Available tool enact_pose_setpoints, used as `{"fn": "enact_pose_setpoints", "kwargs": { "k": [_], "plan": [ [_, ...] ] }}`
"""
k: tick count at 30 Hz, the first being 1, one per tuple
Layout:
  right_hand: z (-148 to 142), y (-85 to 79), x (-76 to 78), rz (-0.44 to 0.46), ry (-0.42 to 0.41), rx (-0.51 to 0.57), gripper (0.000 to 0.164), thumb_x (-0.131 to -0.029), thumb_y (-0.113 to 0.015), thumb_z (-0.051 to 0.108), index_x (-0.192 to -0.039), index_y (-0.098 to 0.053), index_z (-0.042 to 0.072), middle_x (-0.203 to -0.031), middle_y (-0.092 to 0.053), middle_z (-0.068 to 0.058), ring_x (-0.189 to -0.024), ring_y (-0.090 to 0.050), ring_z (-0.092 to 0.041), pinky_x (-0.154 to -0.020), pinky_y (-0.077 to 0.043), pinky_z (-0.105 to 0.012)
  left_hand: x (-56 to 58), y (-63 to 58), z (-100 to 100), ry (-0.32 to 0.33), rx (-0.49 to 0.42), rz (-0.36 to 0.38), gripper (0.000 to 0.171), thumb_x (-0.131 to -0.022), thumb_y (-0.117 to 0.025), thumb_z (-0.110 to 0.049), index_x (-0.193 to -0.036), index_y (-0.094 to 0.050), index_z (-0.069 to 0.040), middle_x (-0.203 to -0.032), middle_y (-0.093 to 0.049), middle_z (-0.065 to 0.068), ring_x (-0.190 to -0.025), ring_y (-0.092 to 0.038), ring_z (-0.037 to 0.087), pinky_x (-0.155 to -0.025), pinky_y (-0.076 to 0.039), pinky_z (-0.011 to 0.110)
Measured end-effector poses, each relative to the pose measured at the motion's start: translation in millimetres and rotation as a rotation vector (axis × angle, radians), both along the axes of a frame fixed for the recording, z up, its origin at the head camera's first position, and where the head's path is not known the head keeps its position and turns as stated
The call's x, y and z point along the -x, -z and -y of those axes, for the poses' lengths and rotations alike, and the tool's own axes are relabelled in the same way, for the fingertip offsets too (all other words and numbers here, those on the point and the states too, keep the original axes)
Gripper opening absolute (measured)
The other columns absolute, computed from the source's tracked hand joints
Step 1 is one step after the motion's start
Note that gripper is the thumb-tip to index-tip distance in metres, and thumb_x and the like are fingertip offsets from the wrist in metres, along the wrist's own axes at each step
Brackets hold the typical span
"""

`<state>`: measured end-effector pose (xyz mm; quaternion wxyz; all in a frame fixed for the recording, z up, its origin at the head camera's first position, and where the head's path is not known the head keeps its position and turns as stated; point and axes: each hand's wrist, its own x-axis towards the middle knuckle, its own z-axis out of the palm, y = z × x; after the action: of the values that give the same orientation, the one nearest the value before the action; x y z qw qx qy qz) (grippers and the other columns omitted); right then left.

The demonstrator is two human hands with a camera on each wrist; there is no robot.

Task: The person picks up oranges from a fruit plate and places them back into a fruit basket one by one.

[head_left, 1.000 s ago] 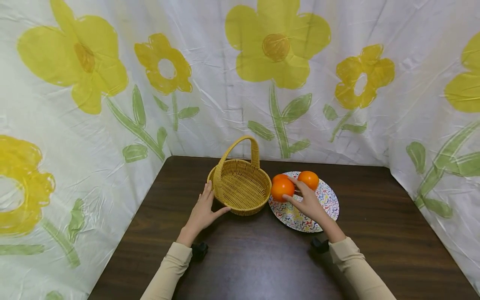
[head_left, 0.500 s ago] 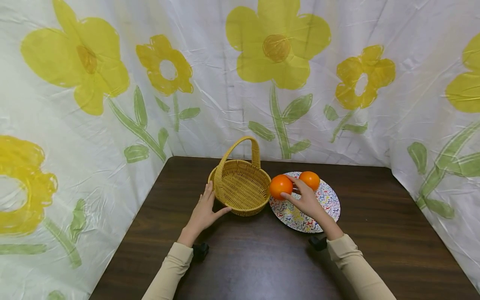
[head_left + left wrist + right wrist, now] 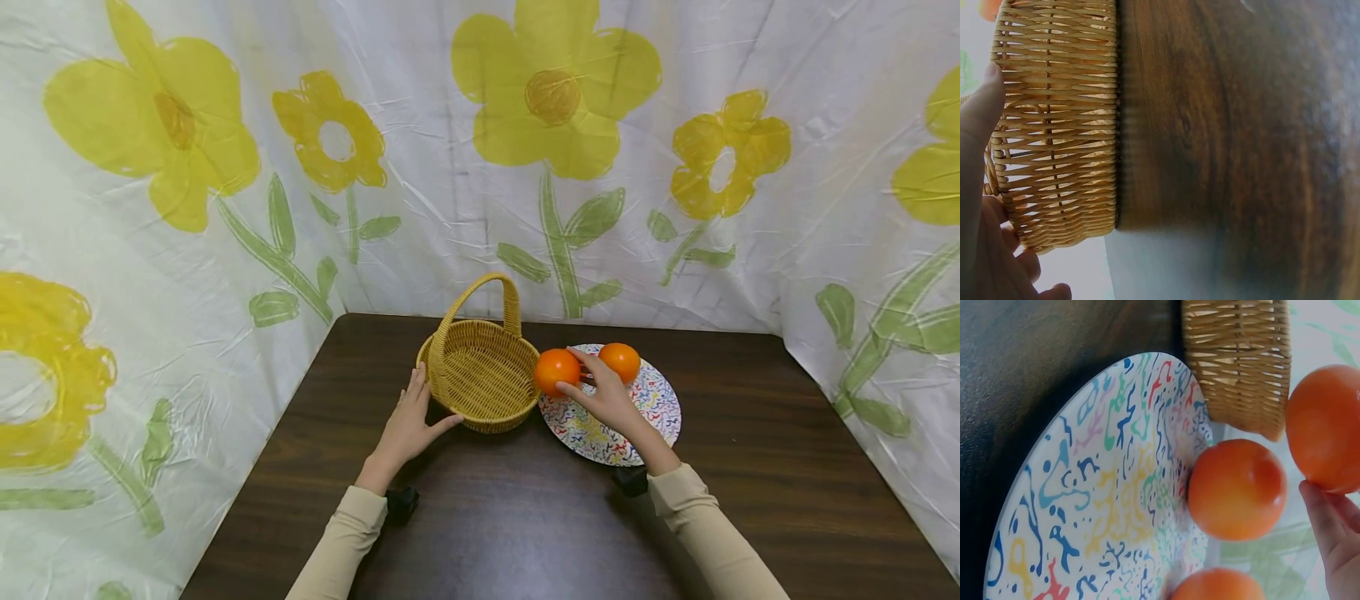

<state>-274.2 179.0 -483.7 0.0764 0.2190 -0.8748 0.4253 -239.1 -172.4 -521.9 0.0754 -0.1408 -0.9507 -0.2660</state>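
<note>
A round, glossy orange [image 3: 557, 372] is held between the thumb and fingers of my right hand [image 3: 611, 406]. It is raised above the left side of a patterned plate [image 3: 652, 417], close to the basket's right rim. Two more oranges lie on the plate; the right wrist view shows one orange [image 3: 1238, 489] nearer the basket and another orange [image 3: 1219, 589] at the bottom edge. My left hand [image 3: 405, 427] rests against the left front of a yellow wicker basket [image 3: 487, 375], fingers spread, with the thumb [image 3: 985, 103] at the rim in the left wrist view.
The basket's tall arched handle [image 3: 480, 283] rises over its left and back side. Basket and plate stand side by side on a dark wooden table [image 3: 495, 517]. A white curtain [image 3: 420, 167] with yellow flowers hangs behind the table and along its sides.
My right hand has lifted the orange and shifted it slightly up and left, towards the basket. The left hand and basket hold their place.
</note>
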Motion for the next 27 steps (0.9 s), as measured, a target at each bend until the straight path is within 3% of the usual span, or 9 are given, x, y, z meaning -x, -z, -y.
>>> {"fn": "enact_pose_setpoints", "kwargs": {
  "k": [9,27],
  "plan": [
    [4.2,-1.7,3.6,0.004,-0.008,0.023,0.066,-0.084,-0.068,0.033,-0.140,-0.041,0.013,-0.132,-0.048,-0.016,-0.114,-0.053,-0.035,-0.089,-0.048,-0.048,-0.4,-1.7,-0.3,-0.017,-0.007,0.040,0.094,-0.079,-0.050,-0.070,-0.150,-0.013,-0.020,-0.156,0.000,0.010,-0.143,0.003,0.022,-0.111,-0.016,0.055],
    [10.7,-5.3,7.2,-0.012,-0.003,-0.002,0.067,-0.084,-0.066,0.038,-0.141,-0.040,0.014,-0.134,-0.047,-0.015,-0.113,-0.055,-0.030,-0.089,-0.049,-0.043,-1.3,-1.1,1.3,-0.001,-0.016,0.047,0.092,-0.081,-0.050,-0.068,-0.150,-0.011,-0.022,-0.156,0.002,0.010,-0.143,0.005,0.022,-0.111,-0.016,0.056]
  ]
}}
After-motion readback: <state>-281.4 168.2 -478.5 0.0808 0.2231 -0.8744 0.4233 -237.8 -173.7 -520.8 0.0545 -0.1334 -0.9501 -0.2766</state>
